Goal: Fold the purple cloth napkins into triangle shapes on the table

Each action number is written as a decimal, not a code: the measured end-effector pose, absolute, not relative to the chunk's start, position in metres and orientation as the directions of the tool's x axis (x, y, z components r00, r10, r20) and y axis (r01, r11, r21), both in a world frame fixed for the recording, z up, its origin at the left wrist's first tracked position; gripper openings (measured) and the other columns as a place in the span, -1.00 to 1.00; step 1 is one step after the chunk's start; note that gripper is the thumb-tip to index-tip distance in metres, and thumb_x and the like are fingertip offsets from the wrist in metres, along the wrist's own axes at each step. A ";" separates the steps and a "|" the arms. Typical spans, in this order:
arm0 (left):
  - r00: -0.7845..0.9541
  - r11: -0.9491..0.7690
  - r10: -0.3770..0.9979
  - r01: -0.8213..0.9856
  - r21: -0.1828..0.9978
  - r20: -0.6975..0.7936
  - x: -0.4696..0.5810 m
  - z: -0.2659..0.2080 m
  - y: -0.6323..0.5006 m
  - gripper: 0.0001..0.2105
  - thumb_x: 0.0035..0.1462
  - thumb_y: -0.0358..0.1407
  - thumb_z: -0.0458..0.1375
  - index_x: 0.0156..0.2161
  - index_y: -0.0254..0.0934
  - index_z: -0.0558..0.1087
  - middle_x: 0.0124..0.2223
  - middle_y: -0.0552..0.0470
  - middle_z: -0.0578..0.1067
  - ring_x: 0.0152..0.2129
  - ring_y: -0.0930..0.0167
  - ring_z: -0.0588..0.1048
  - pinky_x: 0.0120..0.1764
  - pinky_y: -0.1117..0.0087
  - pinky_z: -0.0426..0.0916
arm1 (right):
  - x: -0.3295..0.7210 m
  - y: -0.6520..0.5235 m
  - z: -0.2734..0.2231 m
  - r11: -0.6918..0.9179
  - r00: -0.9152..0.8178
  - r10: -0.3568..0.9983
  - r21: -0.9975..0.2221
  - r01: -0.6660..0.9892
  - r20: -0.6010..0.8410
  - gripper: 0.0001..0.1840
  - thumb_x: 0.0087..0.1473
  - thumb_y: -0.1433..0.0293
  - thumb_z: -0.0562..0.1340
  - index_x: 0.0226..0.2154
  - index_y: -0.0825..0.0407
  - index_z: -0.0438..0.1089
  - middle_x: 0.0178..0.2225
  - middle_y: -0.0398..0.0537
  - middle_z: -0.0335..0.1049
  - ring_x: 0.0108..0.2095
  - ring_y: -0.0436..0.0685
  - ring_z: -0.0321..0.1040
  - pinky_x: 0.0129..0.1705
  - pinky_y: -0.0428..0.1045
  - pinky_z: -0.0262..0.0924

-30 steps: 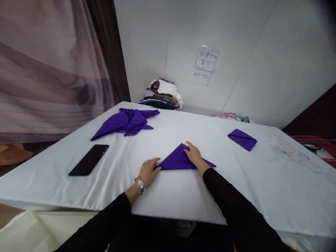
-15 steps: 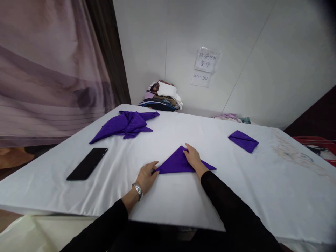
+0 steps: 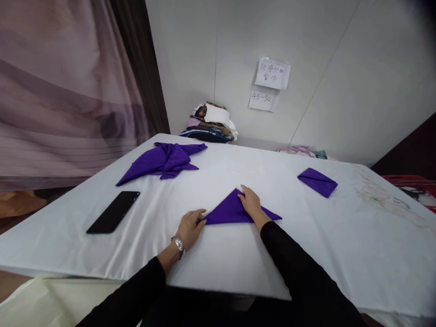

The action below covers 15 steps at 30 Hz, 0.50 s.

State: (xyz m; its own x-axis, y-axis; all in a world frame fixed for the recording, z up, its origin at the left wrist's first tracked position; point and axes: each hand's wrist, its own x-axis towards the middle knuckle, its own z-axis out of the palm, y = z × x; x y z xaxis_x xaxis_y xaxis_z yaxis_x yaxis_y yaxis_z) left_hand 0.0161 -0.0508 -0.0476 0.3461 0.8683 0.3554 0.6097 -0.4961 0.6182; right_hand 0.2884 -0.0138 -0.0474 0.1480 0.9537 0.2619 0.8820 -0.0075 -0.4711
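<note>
Cloth [image 3: 225,211], purple: folded to triangle, flat on table [image 3: 235,254], front ctr. L hand [image 3: 190,228]: part-open, thumb & fingers at cloth's L corner; can't tell if gripped. R hand [image 3: 250,202]: fingers part-curled on cloth nr. apex; can't tell if pinched or only pressed. Phone [image 3: 113,212]: on table, L of L hand. Packet [image 3: 317,182], purple: R of cloth, well apart. Bundle [image 3: 163,160], purple: rear L, beyond phone.

On table [image 3: 235,259]: phone [image 3: 113,212] left, cloth heap [image 3: 166,160] behind it, folded cloth [image 3: 225,211] centre, cloth packet [image 3: 318,182] right
</note>
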 end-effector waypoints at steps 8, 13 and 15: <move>0.350 -0.493 0.870 0.636 0.593 0.348 0.017 -0.046 -0.051 -0.80 0.07 -0.32 0.06 -0.16 -0.19 0.38 -0.38 0.06 0.49 -0.33 0.33 0.44 -0.16 0.21 0.32 | 0.289 -0.014 -0.046 -0.009 0.135 0.953 -0.421 0.907 0.270 -0.57 0.10 0.37 0.10 0.05 0.03 0.24 -0.24 0.03 0.37 -0.20 0.19 0.29 -0.18 0.05 0.18; 0.364 -0.503 0.863 0.671 0.544 0.349 0.017 -0.045 -0.053 -0.80 0.07 -0.35 0.06 -0.16 -0.19 0.38 -0.37 0.06 0.49 -0.33 0.33 0.44 -0.15 0.20 0.30 | 0.290 -0.012 -0.046 -0.015 0.140 0.954 -0.427 0.904 0.264 -0.59 0.09 0.39 0.11 0.03 -0.01 0.25 -0.27 -0.02 0.37 -0.22 0.15 0.28 -0.19 0.02 0.17; 0.368 -0.503 0.863 0.683 0.530 0.346 0.017 -0.045 -0.054 -0.79 0.07 -0.36 0.06 -0.15 -0.20 0.38 -0.36 0.05 0.49 -0.32 0.33 0.43 -0.15 0.20 0.30 | 0.289 -0.012 -0.045 -0.032 0.148 0.958 -0.423 0.906 0.246 -0.59 0.10 0.38 0.11 0.03 0.00 0.24 -0.27 -0.03 0.37 -0.22 0.14 0.28 -0.19 0.01 0.16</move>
State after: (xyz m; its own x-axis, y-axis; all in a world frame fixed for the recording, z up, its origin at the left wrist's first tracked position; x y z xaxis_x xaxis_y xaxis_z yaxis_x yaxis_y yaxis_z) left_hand 0.0166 -0.0536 -0.0449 0.3675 0.8634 0.3457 0.6832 -0.5029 0.5295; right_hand 0.2894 -0.0117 -0.0452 0.1485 0.9578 0.2462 0.9056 -0.0317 -0.4229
